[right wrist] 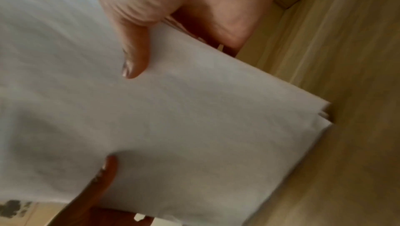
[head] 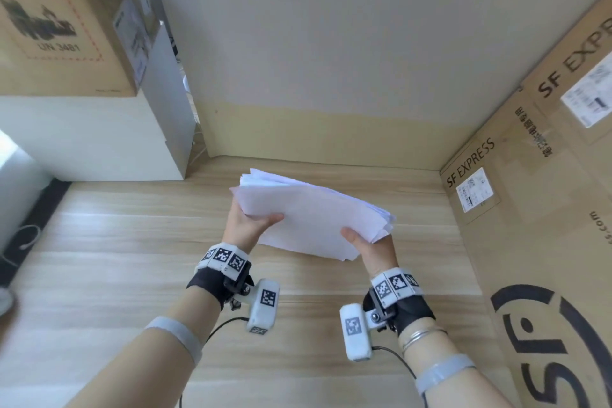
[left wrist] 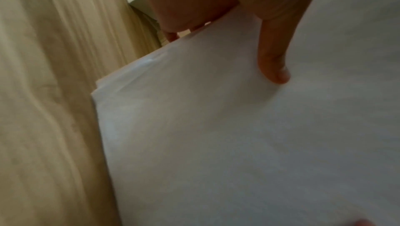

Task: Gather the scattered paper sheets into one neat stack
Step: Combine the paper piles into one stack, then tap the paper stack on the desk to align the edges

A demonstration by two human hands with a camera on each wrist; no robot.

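Observation:
A sheaf of white paper sheets is held up above the wooden table, tilted, with its edges slightly uneven. My left hand grips its left end, thumb on top and the other fingers hidden underneath. My right hand grips the right end the same way. In the left wrist view the thumb lies on the top sheet. In the right wrist view the thumb presses on the sheets, whose corner fans out a little; a fingertip of the other hand shows at the lower edge.
A large SF Express cardboard box stands along the right side. A white box with a brown carton on top stands at the back left. A beige wall closes the back. A thin cable lies at the far left.

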